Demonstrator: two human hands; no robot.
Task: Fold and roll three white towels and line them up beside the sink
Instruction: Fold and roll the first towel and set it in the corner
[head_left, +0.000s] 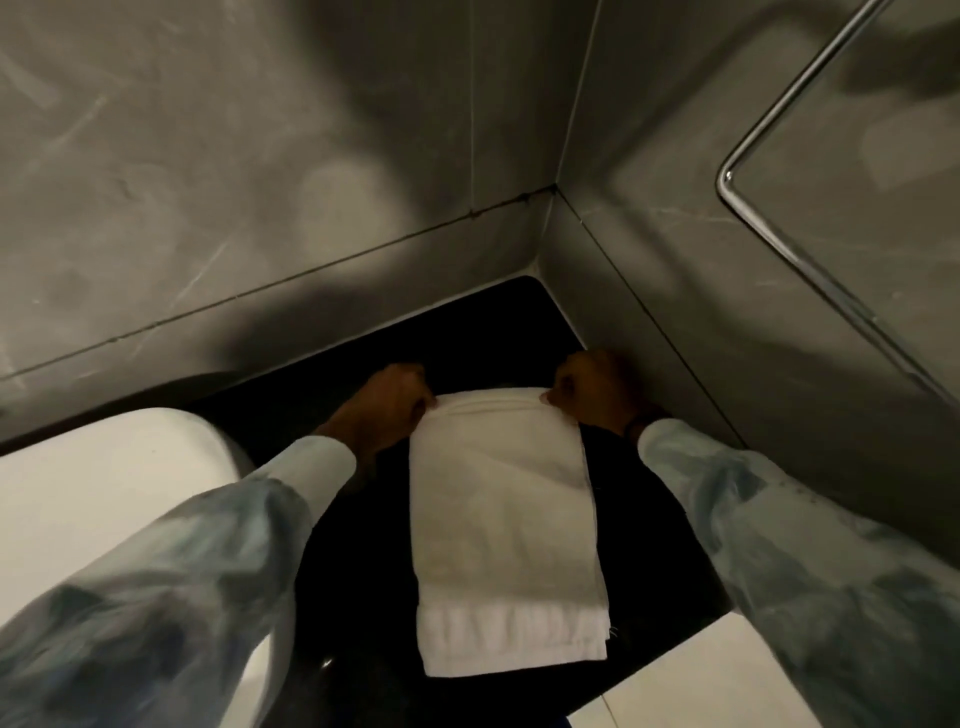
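Observation:
A white towel lies folded into a long narrow strip on the black counter, running from the front edge toward the wall corner. Its far end shows a small fold or first turn of a roll. My left hand pinches the far left corner of the towel. My right hand pinches the far right corner. Both arms wear pale blue-grey sleeves. The white sink sits to the left of the towel. Only this one towel is visible.
Grey marbled walls meet in a corner just behind the counter, close to my right hand. A mirror with a thin metal frame hangs on the right wall. Pale floor tiles show past the counter's front edge.

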